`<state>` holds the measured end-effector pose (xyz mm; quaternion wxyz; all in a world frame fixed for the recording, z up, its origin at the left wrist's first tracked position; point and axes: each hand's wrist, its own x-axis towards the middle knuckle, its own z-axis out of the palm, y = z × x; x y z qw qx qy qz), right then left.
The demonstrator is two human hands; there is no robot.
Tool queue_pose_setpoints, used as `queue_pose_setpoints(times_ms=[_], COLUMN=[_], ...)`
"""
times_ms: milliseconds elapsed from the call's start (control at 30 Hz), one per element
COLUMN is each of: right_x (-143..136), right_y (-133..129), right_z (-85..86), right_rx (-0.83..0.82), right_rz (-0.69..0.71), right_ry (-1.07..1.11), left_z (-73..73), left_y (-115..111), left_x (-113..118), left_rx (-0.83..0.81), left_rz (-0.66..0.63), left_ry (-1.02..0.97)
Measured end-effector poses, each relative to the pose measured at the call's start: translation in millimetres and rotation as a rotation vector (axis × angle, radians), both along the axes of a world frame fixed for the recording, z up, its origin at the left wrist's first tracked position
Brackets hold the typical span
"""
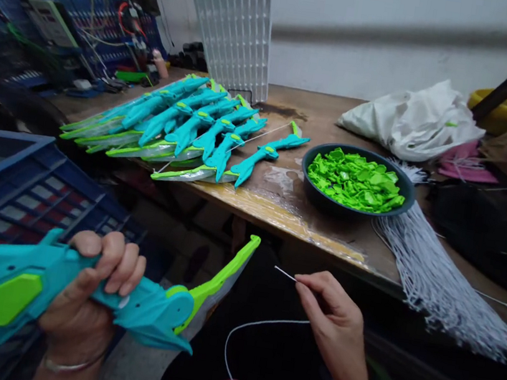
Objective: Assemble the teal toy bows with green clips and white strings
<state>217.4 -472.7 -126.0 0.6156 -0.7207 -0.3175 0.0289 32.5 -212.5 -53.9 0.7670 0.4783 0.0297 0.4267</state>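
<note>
My left hand (97, 294) is wrapped round the grip of a teal toy bow (146, 310) with a green hexagonal plate on its side. One green limb (228, 268) of it points up and to the right; the far left part runs out of view. Between thumb and forefinger, my right hand (334, 321) pinches a thin white cord (232, 338) close to its tip. The tip sticks out toward the green limb, apart from it. From that hand the cord loops down over my lap.
Several teal toy bows (197, 122) lie stacked on the wooden table (269, 214). A dark bowl (354, 209) holds green plastic pieces. A bundle of white cords (448, 280) hangs over the edge at right, near a white sack (414, 121). A blue crate (15, 169) stands at left.
</note>
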Motion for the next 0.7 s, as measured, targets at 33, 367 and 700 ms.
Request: queue_pose_setpoints(times_ms=[33,367,700], right_x=[0,4,1], right_y=[0,12,22], right_z=[-1.9,-37.2,-48.6], right_rx=[-0.021,-0.217,-0.248], right_rz=[-0.002,-0.035,-0.021], right_ry=[-0.030,-0.179,-0.235], left_z=[-9.9,-52.8,-59.5], left_y=[-4,-15,-15], left_x=[-1,-6,-7], left_rx=[0.000,0.046,0.072], left_rz=[-0.022,-0.157,-0.194], left_ry=[0.030,0.104,0.092])
